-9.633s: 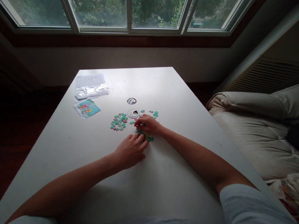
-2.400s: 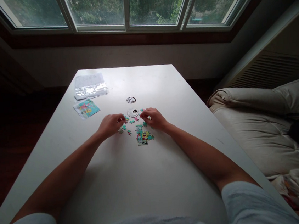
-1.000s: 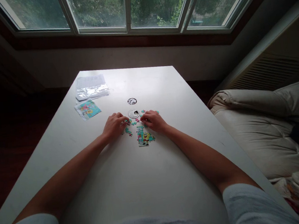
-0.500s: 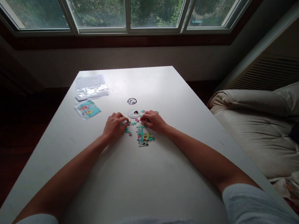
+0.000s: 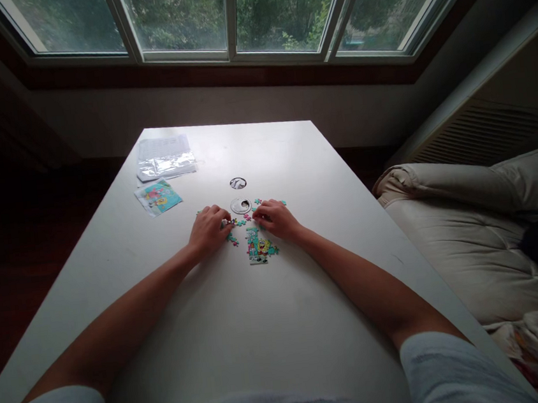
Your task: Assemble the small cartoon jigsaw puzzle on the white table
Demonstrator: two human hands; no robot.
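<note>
Small jigsaw puzzle pieces lie in the middle of the white table. A partly joined puzzle section point(image 5: 257, 249) shows a yellow cartoon figure on teal, with an uneven right edge. Left of it, my left hand point(image 5: 208, 229) rests over loose pieces, its fingers curled and thumb and fingertips closed on a puzzle piece point(image 5: 226, 222). My right hand point(image 5: 274, 217) is beyond the section's upper right, fingertips pinched together; whatever they hold is hidden. Between the hands lie several loose puzzle pieces point(image 5: 241, 222). Some pieces are covered by both hands.
Two round discs, a grey-white one point(image 5: 240, 205) and a smaller one point(image 5: 237, 183), lie beyond the pieces. At the far left of the table point(image 5: 282, 328) are a picture card point(image 5: 158, 196) and a clear plastic packet point(image 5: 165, 156). A beige sofa point(image 5: 466, 251) stands right.
Earlier both hands were over the joined pieces; they have since moved apart to either side, uncovering the section. Lately my left hand has shifted slightly over its pieces, while my right stays put.
</note>
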